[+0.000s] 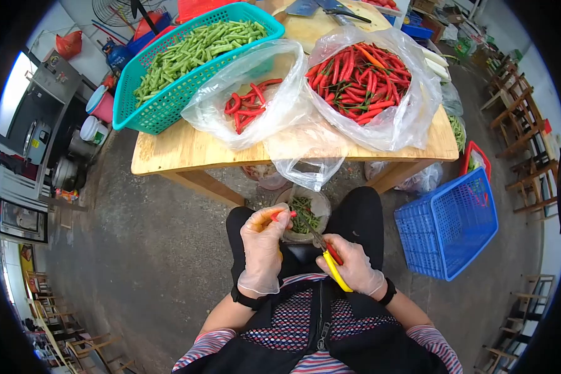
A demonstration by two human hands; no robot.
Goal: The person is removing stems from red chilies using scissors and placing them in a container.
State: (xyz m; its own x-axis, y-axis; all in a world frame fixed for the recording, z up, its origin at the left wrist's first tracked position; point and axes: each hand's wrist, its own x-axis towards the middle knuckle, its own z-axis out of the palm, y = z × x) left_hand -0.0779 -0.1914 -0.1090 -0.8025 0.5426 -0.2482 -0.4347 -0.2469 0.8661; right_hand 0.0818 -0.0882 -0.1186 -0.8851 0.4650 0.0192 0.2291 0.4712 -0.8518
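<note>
My left hand [263,245], in a clear glove, pinches a red chili [282,215] over my lap. My right hand [353,263], also gloved, grips yellow-handled scissors [330,257] whose blades point up toward the chili. Just beyond my hands, between my knees, sits a bowl of green chili stems [304,214]. On the wooden table [187,156] ahead lie a clear bag with a few red chilies [250,101] and a fuller bag of red chilies [360,75].
A teal basket of green chilies [190,53] fills the table's left. A cutting board with a cleaver [318,17] lies behind. A blue crate [447,225] stands on the floor at my right. Wooden chairs line the far right; metal pots stand at the left.
</note>
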